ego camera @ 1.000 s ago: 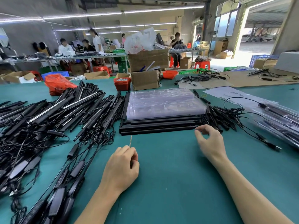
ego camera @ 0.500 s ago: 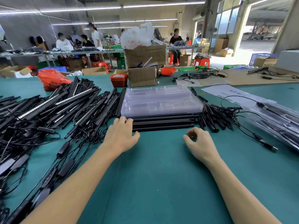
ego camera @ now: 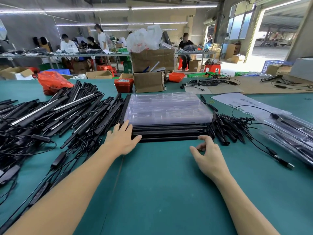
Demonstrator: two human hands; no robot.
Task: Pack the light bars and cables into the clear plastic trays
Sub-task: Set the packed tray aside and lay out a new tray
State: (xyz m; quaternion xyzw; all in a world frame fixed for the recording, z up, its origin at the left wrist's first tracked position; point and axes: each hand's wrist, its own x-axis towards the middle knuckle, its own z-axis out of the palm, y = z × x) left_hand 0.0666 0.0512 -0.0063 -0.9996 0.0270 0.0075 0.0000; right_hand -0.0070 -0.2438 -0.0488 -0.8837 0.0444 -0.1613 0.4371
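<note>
A stack of clear plastic trays (ego camera: 166, 107) lies on the green table in front of me. Along its near edge lies a neat row of black light bars (ego camera: 167, 132). My left hand (ego camera: 121, 138) rests open on the left end of that row, fingers spread and touching the bars. My right hand (ego camera: 209, 154) hovers at the row's right end, fingers apart, fingertips near the closest bar, holding nothing. A large heap of black light bars and cables (ego camera: 50, 119) covers the table to my left. Loose cables with plugs (ego camera: 237, 128) lie right of the trays.
Packed clear trays (ego camera: 291, 134) sit at the far right. Cardboard boxes (ego camera: 149, 80), a red bin (ego camera: 123, 84) and a red bag (ego camera: 52, 82) stand behind the trays. A paper sheet (ego camera: 237, 100) lies at right. Several people work at benches in the background.
My left hand has moved forward from the near table onto the left end of the bar row. My right hand has shifted slightly left and opened near the row's right end.
</note>
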